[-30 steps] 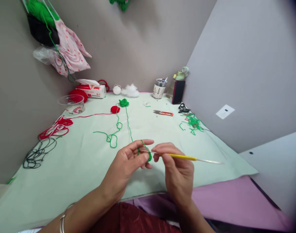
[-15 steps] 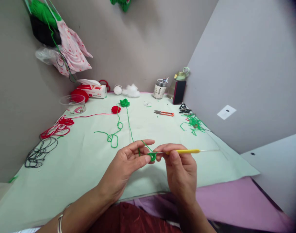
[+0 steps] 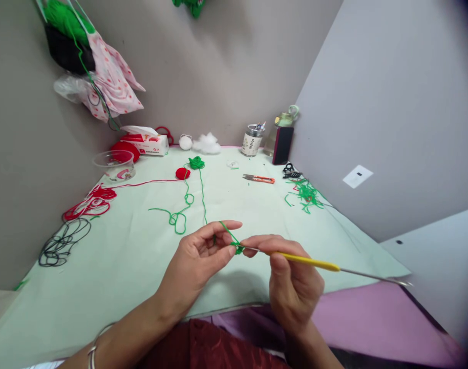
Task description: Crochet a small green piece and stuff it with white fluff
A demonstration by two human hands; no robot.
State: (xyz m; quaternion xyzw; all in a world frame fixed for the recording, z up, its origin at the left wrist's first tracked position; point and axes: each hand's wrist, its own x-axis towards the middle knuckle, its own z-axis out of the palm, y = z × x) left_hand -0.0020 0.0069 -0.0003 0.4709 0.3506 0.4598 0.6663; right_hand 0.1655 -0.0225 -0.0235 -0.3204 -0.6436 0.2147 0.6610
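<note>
- Pinching the small green piece (image 3: 238, 249) in the left hand (image 3: 195, 261), above the pale cloth (image 3: 122, 256).
- Gripping the yellow-handled hook (image 3: 313, 262) in the right hand (image 3: 295, 282), at the piece.
- Apparently working a stitch; probably calls next for taut green yarn (image 3: 229, 232).

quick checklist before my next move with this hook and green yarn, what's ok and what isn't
1. Right hand holding the yellow-handled hook: ok
2. Left hand pinching the small green piece: ok
3. Green yarn raised on the left index finger: ok
4. Hook's tip caught in a loop: cannot tell, too small
5. Loose green strand laid straight: not ok, it curls in loops
</note>
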